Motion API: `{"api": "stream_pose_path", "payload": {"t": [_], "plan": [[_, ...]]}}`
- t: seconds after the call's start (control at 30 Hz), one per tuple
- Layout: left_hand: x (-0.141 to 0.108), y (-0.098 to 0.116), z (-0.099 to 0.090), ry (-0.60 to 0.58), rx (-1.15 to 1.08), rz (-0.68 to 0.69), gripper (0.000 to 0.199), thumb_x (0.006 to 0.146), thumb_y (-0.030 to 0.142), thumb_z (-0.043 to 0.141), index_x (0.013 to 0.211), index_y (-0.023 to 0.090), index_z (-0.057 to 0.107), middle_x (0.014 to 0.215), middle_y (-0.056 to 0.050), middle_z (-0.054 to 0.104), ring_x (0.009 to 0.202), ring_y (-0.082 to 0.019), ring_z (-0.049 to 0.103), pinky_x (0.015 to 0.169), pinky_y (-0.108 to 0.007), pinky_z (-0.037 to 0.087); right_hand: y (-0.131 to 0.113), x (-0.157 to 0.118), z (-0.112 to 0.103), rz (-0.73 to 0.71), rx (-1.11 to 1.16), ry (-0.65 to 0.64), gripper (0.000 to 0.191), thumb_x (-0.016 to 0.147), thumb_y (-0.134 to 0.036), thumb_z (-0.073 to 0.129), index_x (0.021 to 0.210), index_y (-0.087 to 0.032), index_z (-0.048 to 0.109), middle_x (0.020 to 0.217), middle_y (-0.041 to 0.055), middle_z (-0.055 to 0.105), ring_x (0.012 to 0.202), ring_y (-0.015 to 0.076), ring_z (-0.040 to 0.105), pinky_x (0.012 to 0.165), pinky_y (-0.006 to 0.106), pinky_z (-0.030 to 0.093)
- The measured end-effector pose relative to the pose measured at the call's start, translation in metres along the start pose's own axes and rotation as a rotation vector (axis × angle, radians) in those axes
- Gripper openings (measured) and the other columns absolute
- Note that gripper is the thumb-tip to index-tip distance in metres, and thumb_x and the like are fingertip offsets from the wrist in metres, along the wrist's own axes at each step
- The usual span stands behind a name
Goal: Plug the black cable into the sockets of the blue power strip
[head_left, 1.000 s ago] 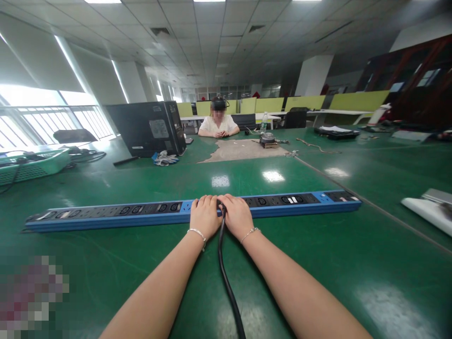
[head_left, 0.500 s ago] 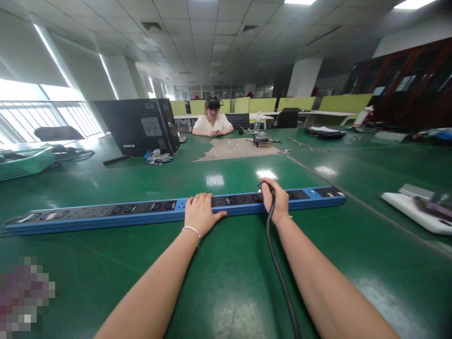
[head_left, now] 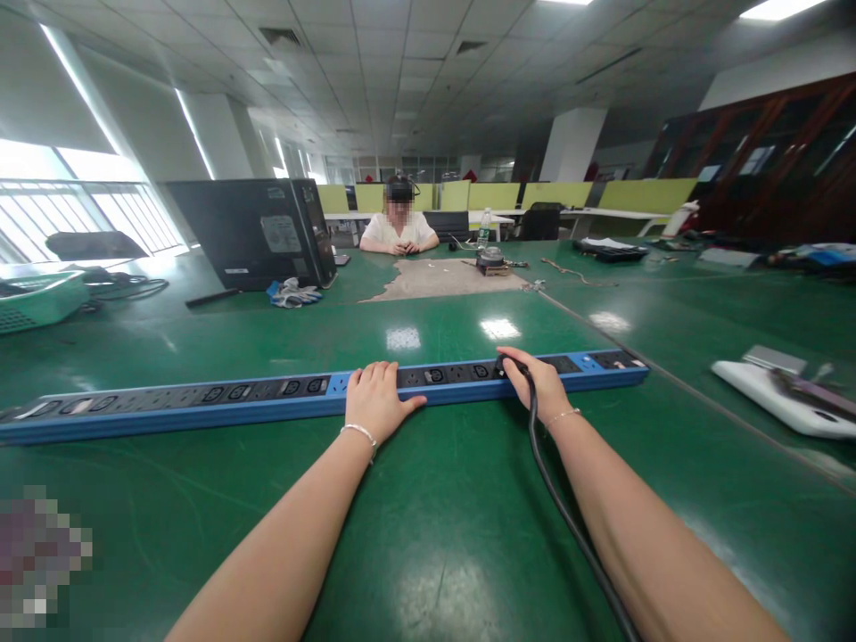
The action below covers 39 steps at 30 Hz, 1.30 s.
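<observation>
A long blue power strip (head_left: 220, 420) with black socket panels lies across the table in front of me. My left hand (head_left: 375, 401) rests over its middle, fingers bent across the top and thumb along the near side, holding it. Farther right, my right hand (head_left: 535, 382) pinches a black plug (head_left: 506, 364) at the sockets on top of the strip. My fingers partly cover the plug, so I cannot tell how deep it sits. From the plug a thick black cable (head_left: 556, 495) runs down toward me beside my right forearm.
On the green table (head_left: 428, 499) stand a black computer case (head_left: 254, 236), gloves (head_left: 294, 293) and a green basket (head_left: 44, 301). A person (head_left: 399, 227) sits across. A water bottle (head_left: 484, 229) stands farther back; a white device (head_left: 779, 397) lies at right.
My right hand has shifted slightly right and turned, with the plug now lower against the strip. The cable has swung to the right. My left hand stays on the strip.
</observation>
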<state>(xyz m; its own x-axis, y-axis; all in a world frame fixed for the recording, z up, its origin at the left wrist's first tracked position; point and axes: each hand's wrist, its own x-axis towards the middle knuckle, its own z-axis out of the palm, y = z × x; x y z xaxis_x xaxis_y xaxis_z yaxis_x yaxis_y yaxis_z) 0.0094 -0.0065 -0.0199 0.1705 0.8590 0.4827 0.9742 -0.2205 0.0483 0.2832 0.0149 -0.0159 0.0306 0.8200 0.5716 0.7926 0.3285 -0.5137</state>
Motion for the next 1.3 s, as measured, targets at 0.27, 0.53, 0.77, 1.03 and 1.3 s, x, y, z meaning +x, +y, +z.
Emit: {"api": "stream_pose_path", "payload": {"t": [0.27, 0.53, 0.77, 1.03, 1.3], "plan": [[-0.001, 0.0, 0.003, 0.014, 0.0, -0.006, 0.071, 0.071, 0.065, 0.05, 0.121, 0.015, 0.048, 0.122, -0.013, 0.056, 0.117, -0.028, 0.044, 0.099, -0.042, 0.029, -0.009, -0.007, 0.0, -0.104, -0.229, -0.012, 0.03, 0.084, -0.029, 0.044, 0.107, -0.027, 0.064, 0.1, 0.0006, 0.069, 0.088, 0.021, 0.064, 0.082, 0.035, 0.051], [-0.001, 0.0, 0.003, 0.014, 0.006, -0.006, 0.072, 0.071, 0.067, 0.048, 0.121, 0.015, 0.048, 0.121, -0.014, 0.056, 0.116, -0.028, 0.045, 0.098, -0.042, 0.03, -0.004, -0.01, 0.009, -0.16, -0.188, 0.067, 0.031, 0.086, -0.028, 0.042, 0.11, -0.023, 0.061, 0.105, 0.0037, 0.067, 0.093, 0.0203, 0.063, 0.09, 0.038, 0.046], [-0.001, 0.002, 0.001, 0.001, 0.009, -0.025, 0.07, 0.071, 0.066, 0.05, 0.121, 0.017, 0.048, 0.123, -0.013, 0.055, 0.117, -0.028, 0.045, 0.098, -0.041, 0.03, 0.0, -0.011, 0.013, -0.149, -0.023, 0.162, 0.03, 0.086, -0.033, 0.042, 0.106, -0.021, 0.062, 0.105, 0.0043, 0.067, 0.094, 0.0187, 0.063, 0.086, 0.032, 0.049], [0.0, 0.003, -0.001, -0.008, 0.015, -0.031, 0.07, 0.07, 0.067, 0.049, 0.12, 0.018, 0.049, 0.122, -0.013, 0.056, 0.114, -0.029, 0.046, 0.097, -0.041, 0.03, -0.006, -0.003, 0.002, -0.064, 0.076, 0.341, 0.033, 0.087, -0.039, 0.039, 0.104, -0.021, 0.062, 0.104, 0.0058, 0.066, 0.096, 0.0191, 0.061, 0.09, 0.034, 0.046], [0.0, 0.003, -0.001, -0.03, -0.003, -0.034, 0.07, 0.071, 0.066, 0.048, 0.122, 0.018, 0.048, 0.124, -0.013, 0.054, 0.117, -0.029, 0.044, 0.099, -0.043, 0.029, 0.054, 0.005, -0.05, 0.164, 0.089, 0.517, 0.034, 0.082, -0.041, 0.044, 0.098, -0.019, 0.065, 0.097, 0.0061, 0.067, 0.091, 0.0208, 0.06, 0.087, 0.037, 0.045]]}}
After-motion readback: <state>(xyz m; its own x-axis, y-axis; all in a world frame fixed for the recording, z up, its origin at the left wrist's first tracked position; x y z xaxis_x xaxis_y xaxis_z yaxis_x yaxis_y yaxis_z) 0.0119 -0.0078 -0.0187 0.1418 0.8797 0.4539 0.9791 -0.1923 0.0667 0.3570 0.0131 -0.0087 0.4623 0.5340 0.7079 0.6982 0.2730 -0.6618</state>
